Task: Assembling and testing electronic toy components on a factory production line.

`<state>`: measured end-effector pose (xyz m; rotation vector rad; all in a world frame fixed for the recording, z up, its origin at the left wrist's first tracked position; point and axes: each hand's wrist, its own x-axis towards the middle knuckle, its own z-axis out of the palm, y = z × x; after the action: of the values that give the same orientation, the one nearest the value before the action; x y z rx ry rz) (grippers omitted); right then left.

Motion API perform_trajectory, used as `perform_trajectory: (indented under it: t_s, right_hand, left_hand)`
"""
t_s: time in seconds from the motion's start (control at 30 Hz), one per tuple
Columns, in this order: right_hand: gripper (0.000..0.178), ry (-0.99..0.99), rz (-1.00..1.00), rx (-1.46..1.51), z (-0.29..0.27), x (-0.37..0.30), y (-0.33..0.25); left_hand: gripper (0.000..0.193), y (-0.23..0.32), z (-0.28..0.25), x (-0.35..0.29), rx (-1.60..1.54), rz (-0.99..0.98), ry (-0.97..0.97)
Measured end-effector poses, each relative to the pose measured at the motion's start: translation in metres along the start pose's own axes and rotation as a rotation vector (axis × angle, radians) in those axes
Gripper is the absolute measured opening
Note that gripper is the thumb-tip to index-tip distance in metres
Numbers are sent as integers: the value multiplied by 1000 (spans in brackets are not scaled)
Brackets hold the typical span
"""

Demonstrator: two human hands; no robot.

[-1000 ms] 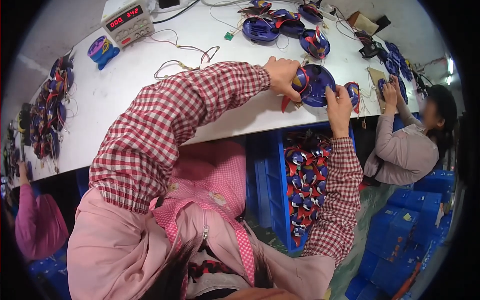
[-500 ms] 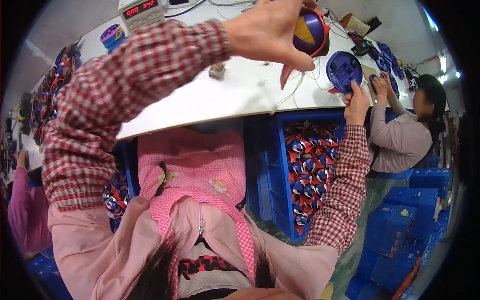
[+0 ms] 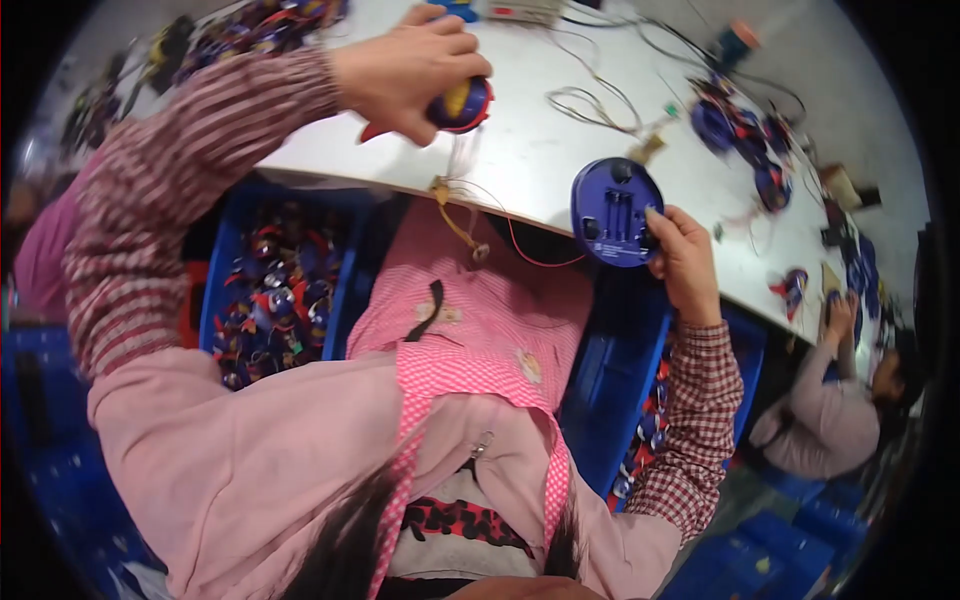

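Note:
High over the white table (image 3: 530, 150), my left hand (image 3: 412, 80) grips a rounded toy shell (image 3: 466, 104), purple and yellow with a red rim. The fingers cover much of it. My right hand (image 3: 690, 262) pinches the lower right edge of an oval purple toy base (image 3: 612, 225), whose face shows black wheels and a slotted compartment. A thin red wire (image 3: 517, 238) runs in a loop from near the base toward the table edge. There a small tan piece (image 3: 440, 188) hangs with a yellowish lead (image 3: 460, 232); what it is I cannot tell.
A blue bin (image 3: 208, 320) full of red, white and purple toy parts stands left of my lap; another blue bin (image 3: 597, 400) is at the right. Wires (image 3: 610, 110) and purple toy parts (image 3: 712, 125) lie on the table. A co-worker (image 3: 825, 420) sits at far right.
My view has swung, so the table and bins sit differently. The purple base now appears lower and nearer, the toy shell farther left. Both hands keep their hold.

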<state>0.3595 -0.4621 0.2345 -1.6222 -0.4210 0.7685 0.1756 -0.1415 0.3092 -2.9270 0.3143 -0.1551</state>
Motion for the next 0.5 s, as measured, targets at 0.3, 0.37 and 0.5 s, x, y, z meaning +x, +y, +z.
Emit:
perform_trajectory:
  t_s: [0.3,0.37,0.5]
  right_hand:
    - [20,-31,27,-148,35,55,33]
    - [21,-8,53,-165,38,56,34]
    - [23,47,75,-197,40,50,26]
  left_hand:
    - [76,-59,80,18,191,-201,-277]
    - [77,-67,90,21,246,-175,-346]
    - [66,-86,114,18,280,-70,-187]
